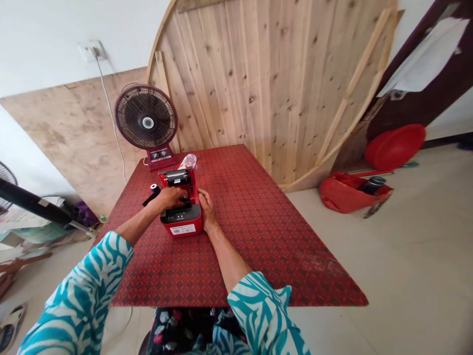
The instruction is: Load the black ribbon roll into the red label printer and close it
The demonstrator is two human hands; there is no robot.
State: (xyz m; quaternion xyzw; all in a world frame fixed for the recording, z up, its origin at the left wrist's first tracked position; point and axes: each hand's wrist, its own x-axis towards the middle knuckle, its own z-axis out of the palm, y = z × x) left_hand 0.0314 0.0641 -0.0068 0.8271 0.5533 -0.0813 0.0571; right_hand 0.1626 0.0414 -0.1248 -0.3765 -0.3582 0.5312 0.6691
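Note:
A red and black label printer (183, 230) stands on the table with its lid (177, 178) raised. My left hand (173, 197) reaches into the compartment from the left, fingers curled down; what they grip inside is hidden. Against the printer's right side, my right hand (207, 206) is closed on the red casing, steadying it. Just left of the printer lies a small black roll with a white end (154, 188), beside a flat black piece (150, 199). Behind the lid is a clear plastic bottle (189, 161) with an orange and white label, lying on its side.
The table (258, 236) has a red patterned cover. At its back left corner stands a dark red fan (147, 121), near a white cable (107, 93). A large round wooden panel (254, 74) leans behind. On the floor to the right are a red bag (340, 192) and a red basin (397, 145).

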